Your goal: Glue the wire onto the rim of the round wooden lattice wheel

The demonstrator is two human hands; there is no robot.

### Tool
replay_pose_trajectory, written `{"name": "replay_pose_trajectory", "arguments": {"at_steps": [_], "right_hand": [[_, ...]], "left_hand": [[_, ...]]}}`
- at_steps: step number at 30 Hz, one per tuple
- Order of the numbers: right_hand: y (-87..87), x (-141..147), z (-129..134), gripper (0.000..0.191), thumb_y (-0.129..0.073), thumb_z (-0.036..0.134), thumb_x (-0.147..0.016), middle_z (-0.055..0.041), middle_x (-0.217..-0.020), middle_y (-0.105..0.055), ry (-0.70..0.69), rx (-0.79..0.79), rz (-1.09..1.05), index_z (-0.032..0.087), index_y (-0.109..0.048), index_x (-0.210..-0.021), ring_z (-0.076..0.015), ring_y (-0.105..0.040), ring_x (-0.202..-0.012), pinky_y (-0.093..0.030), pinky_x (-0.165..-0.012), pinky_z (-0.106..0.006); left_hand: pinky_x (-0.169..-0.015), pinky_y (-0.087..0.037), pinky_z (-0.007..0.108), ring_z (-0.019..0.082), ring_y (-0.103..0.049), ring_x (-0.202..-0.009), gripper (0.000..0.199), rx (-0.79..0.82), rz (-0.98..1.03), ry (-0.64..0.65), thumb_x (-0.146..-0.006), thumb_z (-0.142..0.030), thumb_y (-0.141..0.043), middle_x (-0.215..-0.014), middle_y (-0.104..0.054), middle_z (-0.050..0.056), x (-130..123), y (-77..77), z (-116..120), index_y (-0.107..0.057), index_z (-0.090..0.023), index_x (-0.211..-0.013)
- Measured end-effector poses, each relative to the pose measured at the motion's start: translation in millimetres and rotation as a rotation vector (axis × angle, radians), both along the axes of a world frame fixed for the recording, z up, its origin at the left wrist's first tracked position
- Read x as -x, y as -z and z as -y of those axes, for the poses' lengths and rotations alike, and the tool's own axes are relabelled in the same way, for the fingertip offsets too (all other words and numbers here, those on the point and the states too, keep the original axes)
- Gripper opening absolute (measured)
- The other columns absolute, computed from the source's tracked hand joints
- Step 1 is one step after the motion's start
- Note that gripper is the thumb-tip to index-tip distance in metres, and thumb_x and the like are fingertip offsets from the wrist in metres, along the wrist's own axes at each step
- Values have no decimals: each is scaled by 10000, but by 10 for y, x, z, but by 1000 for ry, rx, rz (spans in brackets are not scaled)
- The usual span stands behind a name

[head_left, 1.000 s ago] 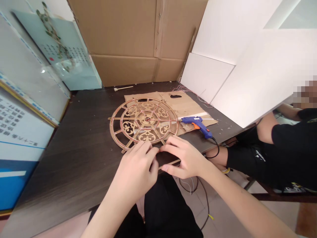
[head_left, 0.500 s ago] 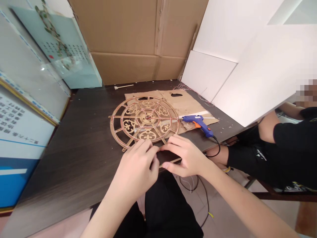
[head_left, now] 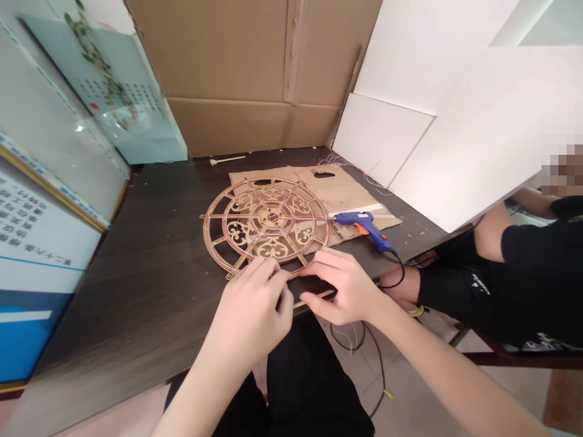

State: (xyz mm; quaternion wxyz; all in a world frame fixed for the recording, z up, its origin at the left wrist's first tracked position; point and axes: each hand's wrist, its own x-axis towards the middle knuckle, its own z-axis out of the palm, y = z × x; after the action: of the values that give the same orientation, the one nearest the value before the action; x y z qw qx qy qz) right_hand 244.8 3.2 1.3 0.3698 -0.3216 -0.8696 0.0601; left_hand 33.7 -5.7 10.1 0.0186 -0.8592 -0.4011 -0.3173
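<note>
A round openwork wooden frame (head_left: 272, 217) with reddish wires along its rings lies partly on a cardboard sheet (head_left: 350, 188). My left hand (head_left: 259, 297) is closed at the frame's near rim, fingers curled over it; the fingertips are partly hidden. My right hand (head_left: 339, 285) touches the same rim just to the right, with its thumb apart from the fingers. Below that thumb a thin wooden strip (head_left: 314, 298) lies along the table edge. A blue glue gun (head_left: 363, 224) rests right of the frame, nozzle toward it.
Tall cardboard (head_left: 237, 121) stands behind the dark table (head_left: 136, 261). White panels (head_left: 387, 133) lean at the right, with thin wires at their foot. A small brush (head_left: 228, 159) lies at the back. Another person (head_left: 537, 261) sits at the right. Black cable (head_left: 380, 364) hangs below the table.
My right thumb has lifted slightly off the thin strip, and my right fingers have shifted a little right along the rim. The frame looks nearly unmoved.
</note>
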Motion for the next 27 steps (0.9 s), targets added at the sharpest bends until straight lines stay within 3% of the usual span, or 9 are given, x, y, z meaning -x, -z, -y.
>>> {"name": "replay_pose_trajectory", "arguments": {"at_steps": [12, 27], "right_hand": [[29, 15, 11, 160, -590, 264, -971, -97, -867, -708, 43, -48, -29, 152, -702, -988, -211, -611, -730, -525, -645, -378], [29, 16, 5, 291, -539, 353, -1028, -102, -835, -659, 48, -91, 106, 124, -715, -984, -223, -536, -730, -493, -655, -382]], "left_hand": [[-657, -487, 361, 213, -604, -790, 238, 2, 5, 1, -908, -71, -514, -826, -609, 51, 0, 18, -8, -738, -147, -931], [-668, -458, 360, 217, -602, -809, 247, 31, -46, 4, -889, -57, -512, -853, -615, 45, 0, 9, -5, -721, -163, -969]]}}
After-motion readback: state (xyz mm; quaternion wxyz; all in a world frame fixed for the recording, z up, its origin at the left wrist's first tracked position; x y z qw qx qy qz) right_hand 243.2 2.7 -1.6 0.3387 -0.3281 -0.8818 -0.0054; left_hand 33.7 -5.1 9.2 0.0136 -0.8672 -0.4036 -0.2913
